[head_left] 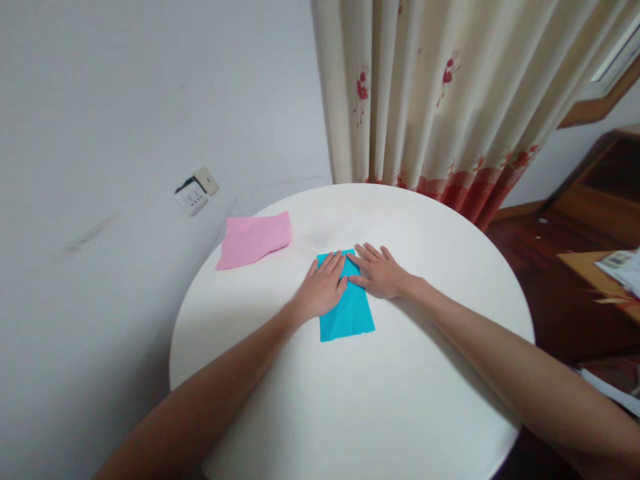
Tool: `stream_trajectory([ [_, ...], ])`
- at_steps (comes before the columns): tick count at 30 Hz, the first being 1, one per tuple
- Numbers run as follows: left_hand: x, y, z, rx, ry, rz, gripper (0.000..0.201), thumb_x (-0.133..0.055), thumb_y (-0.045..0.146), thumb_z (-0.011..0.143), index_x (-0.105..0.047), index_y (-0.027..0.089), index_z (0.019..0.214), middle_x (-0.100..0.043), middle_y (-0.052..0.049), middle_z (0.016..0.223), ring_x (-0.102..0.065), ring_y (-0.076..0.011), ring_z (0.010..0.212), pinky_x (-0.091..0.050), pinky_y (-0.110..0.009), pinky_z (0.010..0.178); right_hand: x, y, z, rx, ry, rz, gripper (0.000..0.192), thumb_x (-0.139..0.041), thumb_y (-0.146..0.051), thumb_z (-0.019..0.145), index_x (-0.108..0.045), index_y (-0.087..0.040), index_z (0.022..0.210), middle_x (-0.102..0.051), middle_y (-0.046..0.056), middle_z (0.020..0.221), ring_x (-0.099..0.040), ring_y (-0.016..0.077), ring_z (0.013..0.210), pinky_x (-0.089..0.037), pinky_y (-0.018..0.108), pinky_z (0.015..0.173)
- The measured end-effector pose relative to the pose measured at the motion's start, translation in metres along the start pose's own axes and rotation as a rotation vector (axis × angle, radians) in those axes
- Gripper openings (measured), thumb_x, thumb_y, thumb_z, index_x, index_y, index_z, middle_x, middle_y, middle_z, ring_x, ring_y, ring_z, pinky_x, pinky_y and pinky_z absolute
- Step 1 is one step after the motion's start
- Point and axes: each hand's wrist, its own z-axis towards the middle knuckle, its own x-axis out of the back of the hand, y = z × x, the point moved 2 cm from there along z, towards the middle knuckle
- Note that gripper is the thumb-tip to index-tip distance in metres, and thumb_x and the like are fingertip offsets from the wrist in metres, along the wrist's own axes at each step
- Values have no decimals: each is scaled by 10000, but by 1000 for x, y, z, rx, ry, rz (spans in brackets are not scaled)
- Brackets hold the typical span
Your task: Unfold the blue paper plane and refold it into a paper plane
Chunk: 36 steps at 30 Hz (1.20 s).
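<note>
A folded sheet of turquoise paper lies near the middle of a round white table. My left hand rests flat on the sheet's upper left part, fingers spread. My right hand lies flat on the upper right part, its fingertips touching the left hand's fingers. Both palms press down on the paper; neither hand grips anything. The sheet's top portion is hidden under my hands.
A pink sheet of paper lies at the table's far left edge. A cream curtain with red flowers hangs behind the table. A wall socket sits on the grey wall at left. Wooden furniture with papers stands at right.
</note>
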Motion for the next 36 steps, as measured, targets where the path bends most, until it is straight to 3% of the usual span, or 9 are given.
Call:
stream_trajectory([
  [24, -1, -1, -1, -13, 8, -24, 592, -257, 421, 1020, -244, 171, 1557, -215, -65, 1630, -155, -246, 1512, -146, -504, 1218, -2, 4, 3, -32, 32, -35, 735, -199, -636, 971, -252, -208, 1566, -170, 107, 1641, -125, 333, 1506, -144, 578, 1185],
  [36, 0, 0, -1, -15, 5, -11, 601, -257, 413, 1022, -232, 138, 1556, -205, -70, 1631, -156, -249, 1512, -159, -513, 1214, -1, 2, 0, 33, 12, -6, 739, -201, -646, 972, -236, -214, 1571, -129, 120, 1644, -95, 328, 1510, -89, 603, 1183],
])
